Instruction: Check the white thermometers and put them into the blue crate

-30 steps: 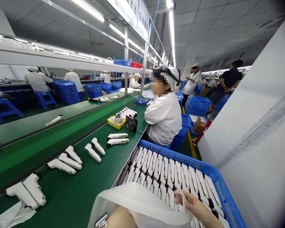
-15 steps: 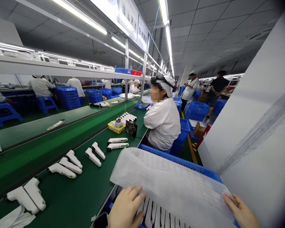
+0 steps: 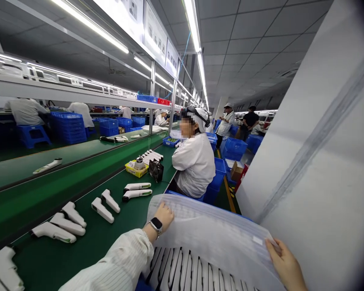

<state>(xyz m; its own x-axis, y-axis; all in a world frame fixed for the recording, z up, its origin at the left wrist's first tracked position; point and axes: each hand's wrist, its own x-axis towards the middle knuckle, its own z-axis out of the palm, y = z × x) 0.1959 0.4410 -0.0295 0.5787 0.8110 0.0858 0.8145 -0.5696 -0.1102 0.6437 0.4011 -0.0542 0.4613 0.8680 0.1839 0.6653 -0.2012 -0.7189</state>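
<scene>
A translucent white plastic sheet (image 3: 212,226) is spread over a blue crate, its near edge lifted. My left hand (image 3: 164,215), with a watch on the wrist, has its fingers curled on the sheet near its far left corner. At the right edge, my right hand (image 3: 283,258) pinches the sheet between thumb and fingers. Beneath it, several white handheld devices (image 3: 185,268) with dark edges stand packed in a row. The sheet hides the rest of the crate's contents.
Pistol-shaped white devices (image 3: 103,208) lie along the green bench (image 3: 106,238) at left. Farther up stand a black fan (image 3: 155,170) and a yellow tray (image 3: 136,169). A co-worker in white (image 3: 197,161) sits beyond the crate. A white wall (image 3: 309,161) rises at right.
My left hand has moved forward from the near side of the sheet to its far left part. The near edge is raised, exposing more devices. The view has turned somewhat right.
</scene>
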